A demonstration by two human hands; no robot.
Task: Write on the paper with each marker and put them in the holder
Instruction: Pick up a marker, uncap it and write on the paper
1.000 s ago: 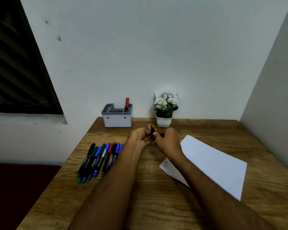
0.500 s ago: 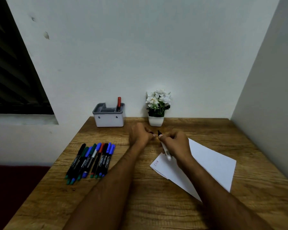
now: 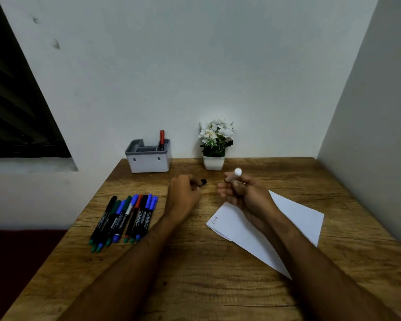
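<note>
Left hand (image 3: 183, 193) pinches black cap (image 3: 203, 181); right hand (image 3: 245, 195) grips marker (image 3: 235, 174), over paper's (image 3: 294, 218) ten o'clock corner. Holder (image 3: 148, 158) at eleven o'clock.

markers (image 3: 125, 218) left, paper (image 3: 276, 225) right, holder (image 3: 148, 162) behind

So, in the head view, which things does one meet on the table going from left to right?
Row of markers → holder → left hand holding a black cap → right hand holding the marker → paper.
</note>
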